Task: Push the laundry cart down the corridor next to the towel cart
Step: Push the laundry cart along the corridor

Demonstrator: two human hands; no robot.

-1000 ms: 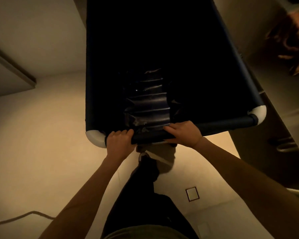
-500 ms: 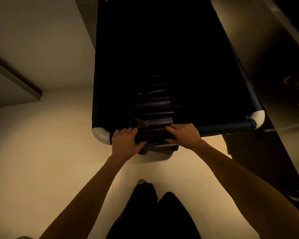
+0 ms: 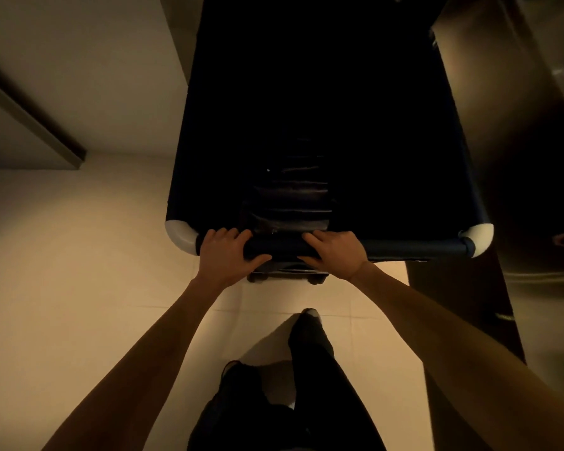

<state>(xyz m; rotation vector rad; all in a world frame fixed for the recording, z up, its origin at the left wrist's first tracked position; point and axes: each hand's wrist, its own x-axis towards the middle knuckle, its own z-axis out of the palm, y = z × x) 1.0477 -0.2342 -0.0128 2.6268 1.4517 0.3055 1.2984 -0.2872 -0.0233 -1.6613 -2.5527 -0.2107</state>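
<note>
The laundry cart (image 3: pixel 414 248) is a deep dark-blue fabric bin on a tube frame with white corner pieces, filling the upper middle of the view. Its inside is black, with a shiny dark folded strip down the near wall. My left hand (image 3: pixel 223 255) grips the near rail close to the left white corner. My right hand (image 3: pixel 334 253) grips the same rail a little to the right, near the middle. Both arms are stretched forward. I cannot make out a towel cart in this dim light.
Pale tiled floor (image 3: pixel 79 288) spreads to the left and under my feet (image 3: pixel 310 323). A light wall with a dark trim strip (image 3: pixel 33 122) runs on the left. A dark glossy wall or door surface (image 3: pixel 508 157) stands close along the cart's right side.
The cart has rolled forward along the floor with both hands still on the rail. My legs have stepped along behind it, and the right-hand wall has slid past.
</note>
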